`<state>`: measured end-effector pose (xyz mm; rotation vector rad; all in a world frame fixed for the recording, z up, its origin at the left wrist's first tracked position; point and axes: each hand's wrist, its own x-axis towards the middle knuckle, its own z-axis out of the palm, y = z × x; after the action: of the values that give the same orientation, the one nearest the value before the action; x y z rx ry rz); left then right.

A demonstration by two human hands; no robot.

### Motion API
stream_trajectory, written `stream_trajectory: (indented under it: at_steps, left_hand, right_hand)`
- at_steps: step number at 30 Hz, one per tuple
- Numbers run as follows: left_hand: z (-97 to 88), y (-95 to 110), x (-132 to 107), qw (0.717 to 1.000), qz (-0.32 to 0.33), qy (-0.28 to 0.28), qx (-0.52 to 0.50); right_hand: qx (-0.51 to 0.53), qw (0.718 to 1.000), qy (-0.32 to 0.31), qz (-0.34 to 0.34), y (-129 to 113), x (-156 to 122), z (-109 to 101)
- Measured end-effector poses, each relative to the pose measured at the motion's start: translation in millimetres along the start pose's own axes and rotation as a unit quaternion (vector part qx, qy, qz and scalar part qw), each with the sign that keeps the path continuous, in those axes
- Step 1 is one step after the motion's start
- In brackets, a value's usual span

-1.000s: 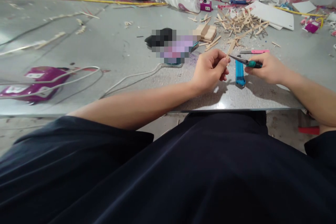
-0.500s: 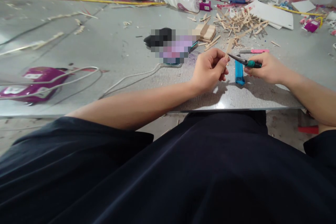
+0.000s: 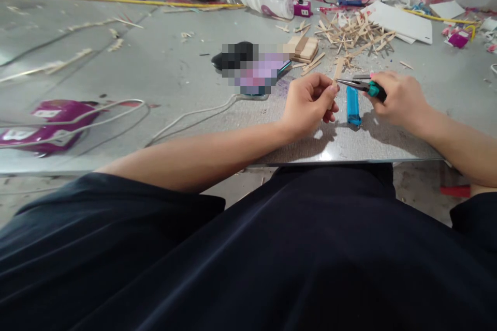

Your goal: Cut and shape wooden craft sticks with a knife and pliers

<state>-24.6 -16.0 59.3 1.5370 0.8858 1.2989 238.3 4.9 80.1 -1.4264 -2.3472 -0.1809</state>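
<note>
My left hand [image 3: 310,102] is closed in a pinch on a thin wooden stick [image 3: 338,70] that points up and away from me. My right hand [image 3: 399,99] is wrapped round the green handles of small pliers [image 3: 363,85]. The pliers' metal tip meets the stick just above my left fingers. A blue lighter [image 3: 353,107] lies on the grey table [image 3: 174,72] between and below both hands.
A heap of wooden sticks [image 3: 355,33] and a small stack of wood pieces [image 3: 305,49] lie beyond the hands. A purple glue gun [image 3: 50,124] with a white cable [image 3: 194,114] sits at the left. White boards [image 3: 399,20] and a bottle [image 3: 267,3] are at the back.
My right hand has lifted slightly and rolled over, so its back now faces me and covers the pink knife behind it. The left hand and stick have stayed in place.
</note>
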Motion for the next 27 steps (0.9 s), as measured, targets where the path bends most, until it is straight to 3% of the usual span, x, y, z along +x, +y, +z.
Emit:
stream_trajectory:
  at_steps: [5,9,15,23,27]
  left_hand:
    - [0.8,3.5,-2.0,1.000,-0.011,0.003,-0.012]
    - [1.4,-1.5,-1.6,1.000,-0.007,0.000,-0.019]
    - [-5.7,-11.0,10.4,0.998,0.049,0.012,-0.028]
    - [-11.4,-22.3,22.9,0.996,0.065,-0.014,-0.057]
    - [-10.8,-25.2,23.8,0.993,0.067,-0.022,-0.096]
  right_hand:
    - [-0.077,0.997,0.011,-0.006,-3.8,-2.1,-2.4]
    - [-0.096,0.995,-0.019,0.011,-7.3,-0.8,-8.2]
    - [-0.059,0.996,-0.060,-0.002,-5.6,0.6,-10.7]
    - [0.005,0.998,-0.026,-0.064,-2.5,-0.3,-5.0]
    - [0.096,0.992,-0.077,-0.039,-7.4,3.7,-12.8]
